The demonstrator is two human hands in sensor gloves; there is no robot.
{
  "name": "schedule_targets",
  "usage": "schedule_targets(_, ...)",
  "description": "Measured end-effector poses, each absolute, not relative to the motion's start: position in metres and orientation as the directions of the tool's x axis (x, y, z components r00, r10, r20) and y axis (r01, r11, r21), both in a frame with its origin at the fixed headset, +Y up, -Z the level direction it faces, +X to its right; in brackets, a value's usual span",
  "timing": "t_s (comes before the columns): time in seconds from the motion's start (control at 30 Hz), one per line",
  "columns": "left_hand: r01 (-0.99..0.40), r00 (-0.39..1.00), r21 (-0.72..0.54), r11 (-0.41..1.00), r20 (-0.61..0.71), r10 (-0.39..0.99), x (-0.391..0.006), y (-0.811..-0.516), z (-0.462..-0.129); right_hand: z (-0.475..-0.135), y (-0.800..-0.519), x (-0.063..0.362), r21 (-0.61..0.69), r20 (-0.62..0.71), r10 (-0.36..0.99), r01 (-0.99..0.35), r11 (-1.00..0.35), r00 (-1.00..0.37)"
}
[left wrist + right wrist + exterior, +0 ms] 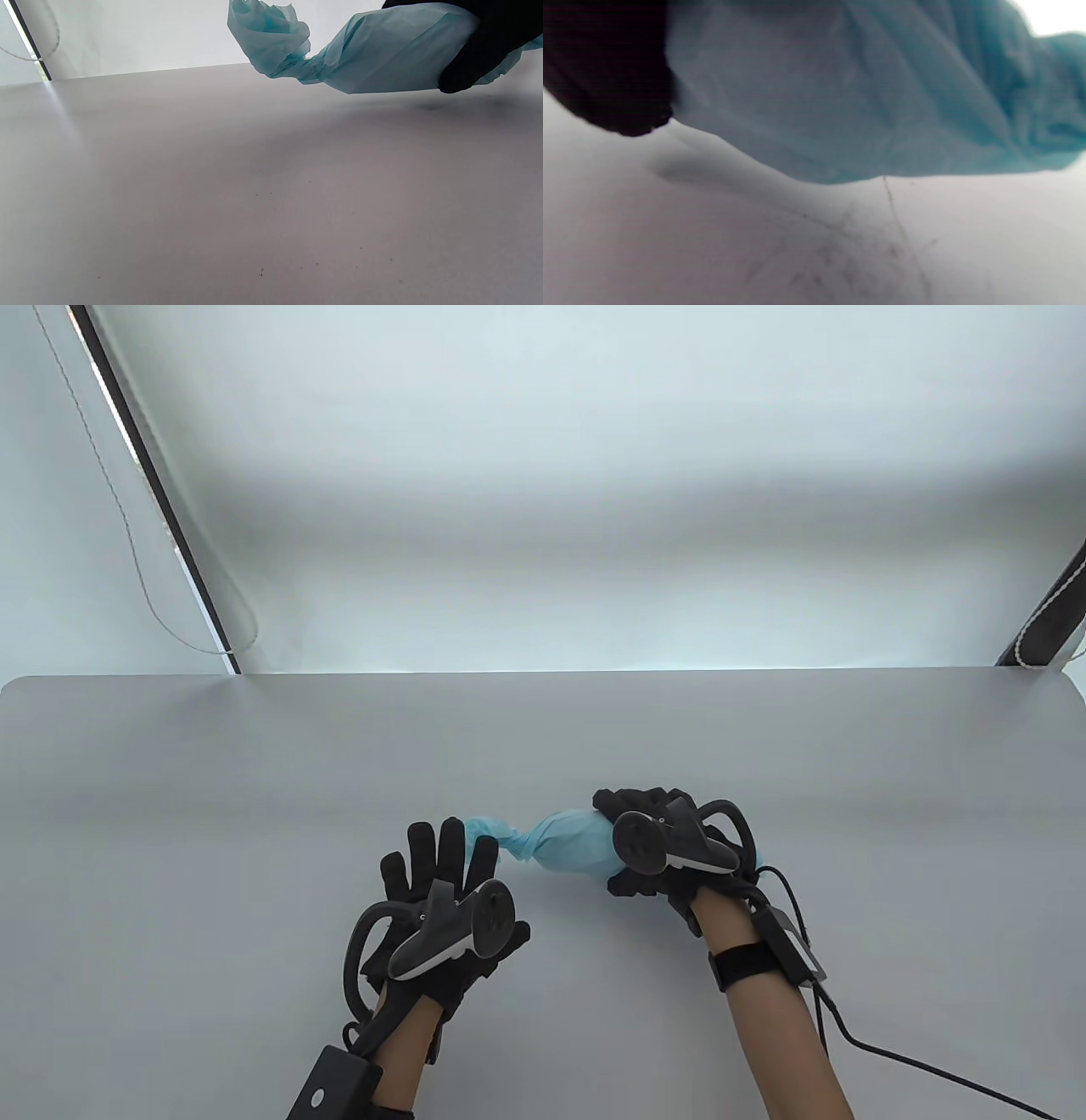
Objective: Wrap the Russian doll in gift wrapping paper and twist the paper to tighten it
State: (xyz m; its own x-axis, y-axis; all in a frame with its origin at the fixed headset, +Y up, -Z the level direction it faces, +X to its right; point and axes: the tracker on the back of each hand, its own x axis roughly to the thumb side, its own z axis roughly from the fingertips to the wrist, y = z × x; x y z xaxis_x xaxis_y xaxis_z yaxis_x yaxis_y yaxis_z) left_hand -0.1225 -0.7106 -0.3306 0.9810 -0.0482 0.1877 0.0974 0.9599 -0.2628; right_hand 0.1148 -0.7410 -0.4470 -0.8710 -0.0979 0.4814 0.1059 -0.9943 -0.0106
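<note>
There is one wrapped bundle (570,848) on show, made of one sheet of light blue gift wrapping paper (382,55), and the doll inside it cannot be seen at all. The bundle sits a little below the middle of the table view, at about 6 o'clock from the picture's center. It is held just above the one grey table (254,780), with a soft shadow under it in the left wrist view. There are two hands, both in black gloves. The right hand (662,848) has its fingers curled round the fat end of the bundle and grips it from the 3 o'clock side. One twisted neck (517,845) shows on the bundle's 9 o'clock side, and past it the paper opens into one ruffled tail (271,34). The left hand (441,891) is flat with its fingers straight and spread. It holds nothing, and its fingertips (479,848) lie right by the tail; whether they touch it cannot be told. Each hand has one dark tracker on its back, so two trackers (454,929) in all.
</note>
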Motion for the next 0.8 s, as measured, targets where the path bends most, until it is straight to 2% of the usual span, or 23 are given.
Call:
schedule_targets(0.27,0.084,0.984,-0.291,0.953,0.174,-0.034,-0.126,-0.713,-0.332,-0.449,-0.748,0.103,0.0,0.536,-0.146,0.173,-0.985,-0.831)
schedule_targets(0.4,0.078,0.984,-0.301,0.95,0.174,-0.026,-0.126,-0.714,-0.331,-0.441,-0.736,0.101,0.076,0.548,-0.175,0.257,-0.963,-0.818)
schedule_targets(0.47,0.088,0.985,-0.316,0.945,0.17,-0.034,-0.125,-0.715,-0.331,-0.425,-0.714,0.108,0.09,0.561,-0.124,0.209,-0.974,-0.819)
schedule_targets(0.57,0.085,0.986,-0.317,0.945,0.163,-0.034,-0.127,-0.714,-0.33,-0.395,-0.682,0.127,-0.024,0.541,-0.075,0.074,-0.997,-0.838)
schedule_targets(0.63,0.085,0.987,-0.308,0.948,0.159,-0.037,-0.128,-0.711,-0.33,-0.369,-0.668,0.143,-0.066,0.484,-0.012,-0.023,-0.998,-0.875)
schedule_targets(0.7,0.102,0.985,-0.294,0.95,0.16,-0.057,-0.128,-0.709,-0.329,-0.349,-0.665,0.157,-0.089,0.444,0.029,-0.077,-0.993,-0.896)
schedule_targets(0.8,0.089,0.986,-0.281,0.956,0.159,-0.045,-0.128,-0.706,-0.329,-0.323,-0.67,0.183,-0.108,0.367,0.005,-0.048,-0.993,-0.93)
